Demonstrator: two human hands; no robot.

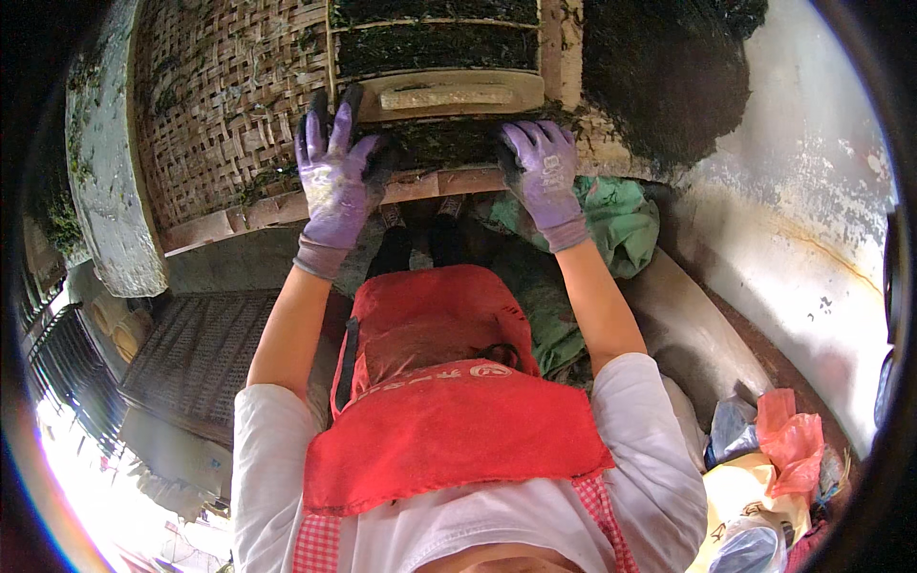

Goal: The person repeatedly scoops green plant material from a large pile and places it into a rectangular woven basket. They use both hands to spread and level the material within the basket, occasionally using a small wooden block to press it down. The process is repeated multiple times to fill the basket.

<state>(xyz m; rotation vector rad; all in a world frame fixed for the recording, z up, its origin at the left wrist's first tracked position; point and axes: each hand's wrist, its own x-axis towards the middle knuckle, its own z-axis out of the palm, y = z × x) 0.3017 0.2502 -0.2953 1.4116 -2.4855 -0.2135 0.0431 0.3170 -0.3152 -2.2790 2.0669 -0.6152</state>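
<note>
Both my hands wear purple gloves with dark palms. My left hand point(333, 172) rests with fingers apart at the lower left corner of a slatted frame point(437, 23), its fingertips over the edge of a woven bamboo mat point(236, 107). Bent fingers of my right hand point(542, 161) lie on dark green leafy matter point(448, 140); its palm is hidden, so I cannot tell whether it grips anything. Between the hands is the frame's pale end piece point(451, 94) with a raised bar. More dark leafy matter shows beneath the slats. A wooden rim point(437, 185) runs along the near side.
A dark matted heap point(659, 86) lies right of the frame, against a stained wall point(809, 215). Green cloth or sacking point(616, 225) bunches below my right hand. Plastic bags point(788, 444) lie lower right. A grey slab-like edge point(111, 179) borders the mat's left.
</note>
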